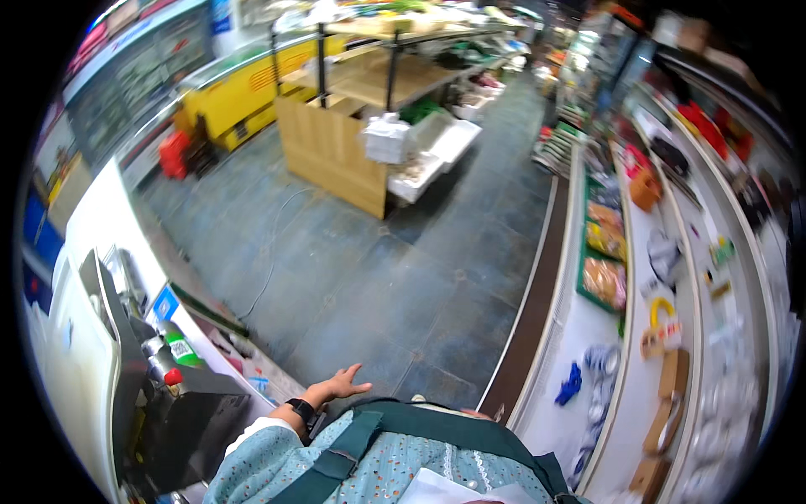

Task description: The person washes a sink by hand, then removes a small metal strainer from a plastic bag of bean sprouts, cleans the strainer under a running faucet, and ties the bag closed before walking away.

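Observation:
My left hand [345,383] is held out over the tiled floor, fingers apart, with nothing in it. A black watch [301,411] sits on that wrist. Nearest to this hand is the low shelf [277,378] under the counter at my left. Most of my right side is hidden behind my patterned blue-green top [403,447] and the dark green strap [441,419] across it. A small blurred patch just past the strap may be part of my right hand; its fingers cannot be made out.
At left, a white counter [104,208] carries a monitor [79,340] and a green-labelled bottle [182,349]. A thin cable [271,264] lies across the floor. Ahead stands a wooden display rack [334,157] with white foam boxes [456,142]. Long white shelves [560,359] with goods line my right.

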Demonstrator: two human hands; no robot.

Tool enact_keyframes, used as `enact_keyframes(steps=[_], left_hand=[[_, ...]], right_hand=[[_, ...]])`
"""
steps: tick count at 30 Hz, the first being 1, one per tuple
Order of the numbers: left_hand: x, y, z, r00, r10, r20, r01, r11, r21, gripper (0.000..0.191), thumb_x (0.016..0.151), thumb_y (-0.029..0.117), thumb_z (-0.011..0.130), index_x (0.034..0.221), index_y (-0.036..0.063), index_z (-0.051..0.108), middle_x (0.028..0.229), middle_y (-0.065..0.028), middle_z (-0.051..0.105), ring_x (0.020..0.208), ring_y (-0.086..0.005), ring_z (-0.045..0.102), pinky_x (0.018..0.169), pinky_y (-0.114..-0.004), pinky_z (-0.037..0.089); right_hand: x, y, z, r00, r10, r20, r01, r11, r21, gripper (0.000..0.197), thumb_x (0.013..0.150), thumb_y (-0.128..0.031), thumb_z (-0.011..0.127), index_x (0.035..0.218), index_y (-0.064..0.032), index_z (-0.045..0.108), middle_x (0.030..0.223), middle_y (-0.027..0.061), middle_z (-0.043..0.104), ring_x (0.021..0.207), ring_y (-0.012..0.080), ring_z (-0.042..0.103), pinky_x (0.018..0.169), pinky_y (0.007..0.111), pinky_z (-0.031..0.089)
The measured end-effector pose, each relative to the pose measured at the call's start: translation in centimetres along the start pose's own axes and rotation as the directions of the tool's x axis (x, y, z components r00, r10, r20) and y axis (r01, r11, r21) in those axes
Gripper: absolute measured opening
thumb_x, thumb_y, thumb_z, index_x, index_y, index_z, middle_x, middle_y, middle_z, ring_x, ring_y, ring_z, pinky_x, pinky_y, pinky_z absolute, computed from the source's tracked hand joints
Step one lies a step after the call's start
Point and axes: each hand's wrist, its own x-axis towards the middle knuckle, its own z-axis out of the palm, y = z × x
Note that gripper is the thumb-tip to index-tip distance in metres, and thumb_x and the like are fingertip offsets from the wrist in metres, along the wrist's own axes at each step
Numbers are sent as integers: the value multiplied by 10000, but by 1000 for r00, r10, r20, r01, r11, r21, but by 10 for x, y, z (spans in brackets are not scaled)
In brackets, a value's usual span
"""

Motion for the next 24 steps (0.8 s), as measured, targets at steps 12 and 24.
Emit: enact_keyframes(steps=[12, 24], left_hand=[[112, -80, -83, 988, -149, -30, 29, 380, -924, 654, 932, 373, 513, 1446, 53, 265, 1456, -140, 342, 1350, -238, 303, 1098, -335, 247], [174, -125, -349, 789, -554, -265, 421, 802, -423, 286, 835, 258, 529, 951, 17, 631, 967, -251, 625, 950, -425, 586, 810, -468, 468]], right_hand=[[377, -179, -85, 907, -11, 422, 109, 971, -211, 681, 842, -422, 624, 1374, -58, 405, 1376, 182, 429, 1275, 297, 422, 972, 372, 414], [691, -428, -1, 714, 64, 697, 357, 823, -442, 628, 847, -353, 603, 1353, -27, 427, 1267, 221, 525, 1205, 325, 499, 952, 360, 434]])
